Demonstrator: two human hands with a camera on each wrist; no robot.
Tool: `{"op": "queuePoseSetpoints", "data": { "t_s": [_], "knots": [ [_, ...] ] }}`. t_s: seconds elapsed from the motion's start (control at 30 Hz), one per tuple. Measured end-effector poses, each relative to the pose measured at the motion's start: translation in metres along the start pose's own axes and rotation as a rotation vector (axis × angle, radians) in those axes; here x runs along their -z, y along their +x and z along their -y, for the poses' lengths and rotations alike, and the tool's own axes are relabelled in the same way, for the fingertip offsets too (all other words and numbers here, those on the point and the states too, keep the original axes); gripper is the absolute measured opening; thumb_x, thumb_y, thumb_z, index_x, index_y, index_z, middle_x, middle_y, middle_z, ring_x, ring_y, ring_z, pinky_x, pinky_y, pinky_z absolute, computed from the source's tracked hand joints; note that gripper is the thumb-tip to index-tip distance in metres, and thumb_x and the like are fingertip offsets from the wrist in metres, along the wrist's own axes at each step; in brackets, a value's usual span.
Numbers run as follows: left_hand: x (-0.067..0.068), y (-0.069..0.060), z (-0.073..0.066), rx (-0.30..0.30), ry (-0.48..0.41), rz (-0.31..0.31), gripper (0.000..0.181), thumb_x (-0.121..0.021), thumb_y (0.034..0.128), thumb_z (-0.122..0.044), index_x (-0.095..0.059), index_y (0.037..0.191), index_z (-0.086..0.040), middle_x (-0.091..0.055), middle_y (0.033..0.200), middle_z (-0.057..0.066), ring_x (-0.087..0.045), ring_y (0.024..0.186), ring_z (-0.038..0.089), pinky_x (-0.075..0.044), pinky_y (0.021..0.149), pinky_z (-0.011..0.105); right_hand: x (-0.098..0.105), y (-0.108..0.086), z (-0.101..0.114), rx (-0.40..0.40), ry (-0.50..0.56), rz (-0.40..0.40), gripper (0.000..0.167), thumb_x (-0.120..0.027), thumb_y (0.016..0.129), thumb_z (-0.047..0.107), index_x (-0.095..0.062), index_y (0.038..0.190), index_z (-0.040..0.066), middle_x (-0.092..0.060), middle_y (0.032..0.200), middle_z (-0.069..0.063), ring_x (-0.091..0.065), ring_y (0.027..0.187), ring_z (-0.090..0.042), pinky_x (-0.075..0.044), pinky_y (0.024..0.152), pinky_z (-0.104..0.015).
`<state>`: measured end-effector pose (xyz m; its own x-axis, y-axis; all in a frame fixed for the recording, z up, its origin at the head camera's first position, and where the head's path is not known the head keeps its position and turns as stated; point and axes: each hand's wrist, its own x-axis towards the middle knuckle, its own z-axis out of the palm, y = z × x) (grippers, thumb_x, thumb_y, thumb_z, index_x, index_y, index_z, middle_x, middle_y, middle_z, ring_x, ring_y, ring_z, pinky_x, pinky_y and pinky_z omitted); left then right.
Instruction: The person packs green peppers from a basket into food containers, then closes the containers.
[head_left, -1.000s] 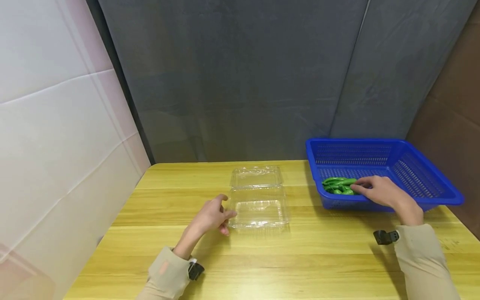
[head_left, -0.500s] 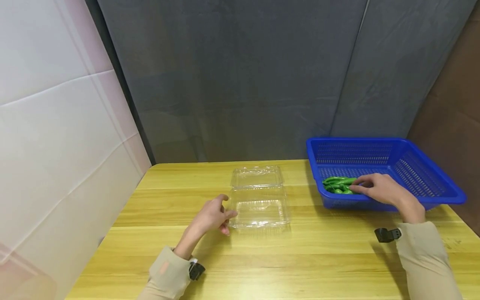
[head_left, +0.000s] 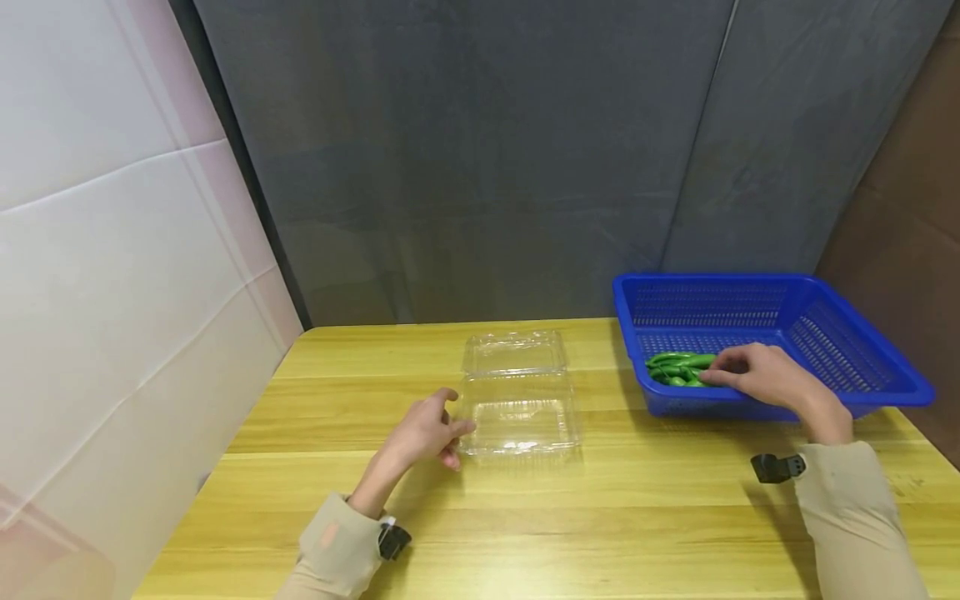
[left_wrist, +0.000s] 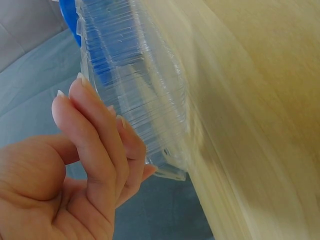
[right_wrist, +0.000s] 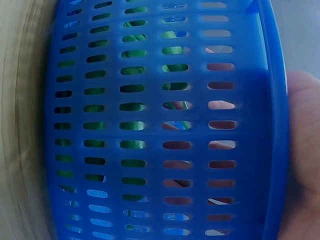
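Note:
A clear hinged plastic clamshell box (head_left: pixel 517 417) lies on the wooden table with its lid folded back. My left hand (head_left: pixel 420 429) is at the box's left side, thumb tip by the rim. In the left wrist view, the fingers (left_wrist: pixel 95 135) are loosely bent beside the ribbed wall and grip nothing. Several long green peppers (head_left: pixel 675 367) lie in the near left corner of a blue plastic basket (head_left: pixel 780 400). My right hand (head_left: pixel 765 379) reaches over the near rim, thumb and forefinger at the peppers. Whether they pinch one is unclear; the basket wall hides most of it in the right wrist view.
The wooden table (head_left: pixel 525 525) runs up to a dark grey backdrop (head_left: pixel 465 167). A white panel (head_left: pixel 112 267) stands on the left and a brown one (head_left: pixel 892 200) on the right. Bare tabletop separates the box from the basket.
The right hand has shifted very slightly right and up in the view, and the basket has shifted a little with it. The left hand and the clear box look unchanged.

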<state>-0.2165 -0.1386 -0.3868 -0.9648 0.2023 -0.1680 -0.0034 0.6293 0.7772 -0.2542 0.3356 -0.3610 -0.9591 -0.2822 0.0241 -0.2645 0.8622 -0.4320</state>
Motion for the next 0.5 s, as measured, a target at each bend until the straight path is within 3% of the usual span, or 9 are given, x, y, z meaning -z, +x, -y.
{"op": "queuePoseSetpoints", "data": {
  "t_s": [0.23,0.5],
  "knots": [
    [0.0001,0.0004,0.0006,-0.001,-0.024,0.012,0.065,-0.07,0.0968,-0.012,-0.035,0.147,0.01,-0.062,0.077,0.012,-0.065,0.049,0.017,-0.063,0.072,0.033,0.0005,0.0002,-0.003,-0.025,0.013,0.039,0.04,-0.066,0.098,0.042,-0.075,0.109,0.004,-0.072,0.109,-0.015,-0.064,0.103,-0.041,-0.054,0.082,-0.056],
    [0.0024,-0.0006,0.0019,-0.006,-0.047,0.014,0.064,-0.069,0.0972,-0.011,-0.034,0.147,0.01,-0.062,0.076,0.013,-0.065,0.048,0.017,-0.063,0.068,0.032,0.0,0.002,-0.0009,-0.01,0.01,0.043,0.033,-0.066,0.098,0.041,-0.075,0.103,0.01,-0.072,0.101,-0.005,-0.065,0.095,-0.028,-0.054,0.077,-0.048]
  ]
}}
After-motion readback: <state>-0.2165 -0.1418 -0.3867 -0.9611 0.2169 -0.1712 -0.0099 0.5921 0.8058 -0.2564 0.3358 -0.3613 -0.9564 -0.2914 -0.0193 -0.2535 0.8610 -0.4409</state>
